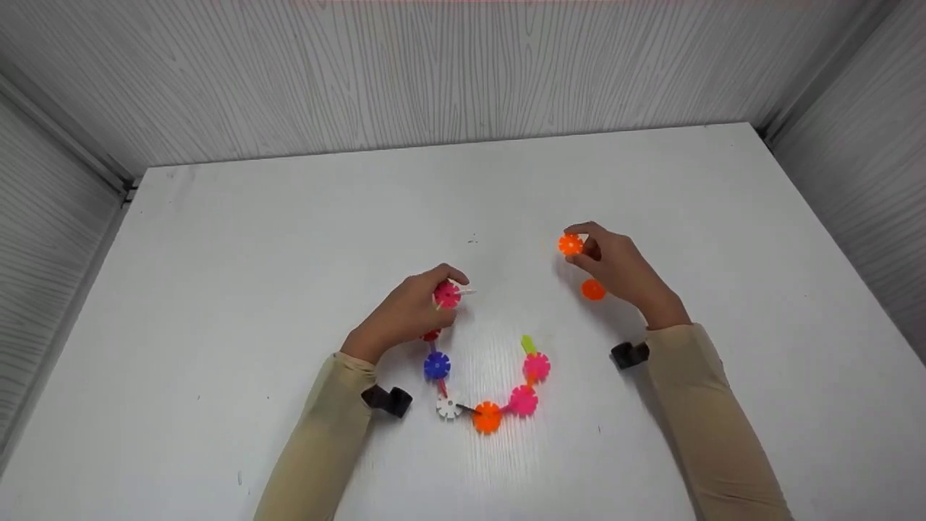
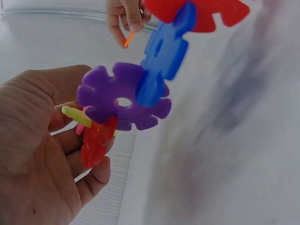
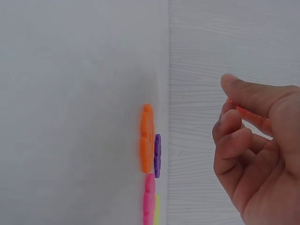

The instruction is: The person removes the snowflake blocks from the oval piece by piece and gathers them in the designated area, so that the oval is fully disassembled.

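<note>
Head view: my left hand (image 1: 409,307) grips one end of a disc chain (image 1: 487,418), apparently by a pink disc (image 1: 447,294), the rest curving across the desk (image 1: 289,253). My right hand (image 1: 618,268) pinches an orange disc (image 1: 570,244) near a second orange disc (image 1: 593,289).

A white counter (image 1: 217,289) fills most of the head view, its surface smooth with a few small dark marks (image 1: 472,239) and a soft sheen near the front. Behind it stands a back wall (image 1: 463,72) of pale grey panelling with wavy wood grain. A left wall (image 1: 43,239) and a right wall (image 1: 861,159) in similar grain flank the counter. Grey strips run along the corners, and dark fittings (image 1: 130,189) show at the counter's far corners.
</note>
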`<state>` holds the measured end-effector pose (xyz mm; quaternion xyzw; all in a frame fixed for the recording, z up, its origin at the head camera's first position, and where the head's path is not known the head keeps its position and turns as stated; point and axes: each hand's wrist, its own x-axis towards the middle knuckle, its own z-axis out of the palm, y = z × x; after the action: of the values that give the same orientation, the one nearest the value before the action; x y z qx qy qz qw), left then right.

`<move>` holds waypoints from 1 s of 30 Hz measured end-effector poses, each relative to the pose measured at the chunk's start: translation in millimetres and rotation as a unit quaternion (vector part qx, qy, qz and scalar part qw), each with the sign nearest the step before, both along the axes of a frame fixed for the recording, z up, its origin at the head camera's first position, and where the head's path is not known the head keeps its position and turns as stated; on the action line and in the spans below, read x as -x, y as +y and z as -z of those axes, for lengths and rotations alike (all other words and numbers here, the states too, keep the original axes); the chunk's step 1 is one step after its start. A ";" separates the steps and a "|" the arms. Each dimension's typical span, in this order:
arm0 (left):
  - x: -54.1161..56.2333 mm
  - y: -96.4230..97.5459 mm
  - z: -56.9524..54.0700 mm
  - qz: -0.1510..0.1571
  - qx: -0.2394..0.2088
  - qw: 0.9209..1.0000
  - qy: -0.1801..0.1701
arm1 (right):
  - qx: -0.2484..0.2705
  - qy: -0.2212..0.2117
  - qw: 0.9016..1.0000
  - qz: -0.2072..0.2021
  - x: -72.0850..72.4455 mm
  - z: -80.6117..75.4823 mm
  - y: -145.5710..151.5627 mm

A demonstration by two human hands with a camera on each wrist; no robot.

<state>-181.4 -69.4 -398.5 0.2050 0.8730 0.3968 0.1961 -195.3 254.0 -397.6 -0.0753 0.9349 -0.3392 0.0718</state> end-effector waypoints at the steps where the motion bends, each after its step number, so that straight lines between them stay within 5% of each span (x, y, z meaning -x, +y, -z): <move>1: 0.3 0.0 -0.1 0.003 -0.002 1.000 -0.004 | 0.000 -0.004 1.000 0.001 0.5 0.4 0.8; 18: 1.7 -1.7 2.7 0.006 0.044 0.998 0.053 | -0.019 -0.063 0.997 -0.042 0.2 4.9 3.6; 30: 0.9 0.3 3.5 0.011 0.017 0.999 0.041 | -0.034 -0.094 0.994 -0.047 0.0 7.6 2.8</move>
<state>-182.3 -69.0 -402.0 0.2271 0.8847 0.3709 0.1680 -195.4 256.8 -405.3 -0.0842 0.9306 -0.3087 0.1778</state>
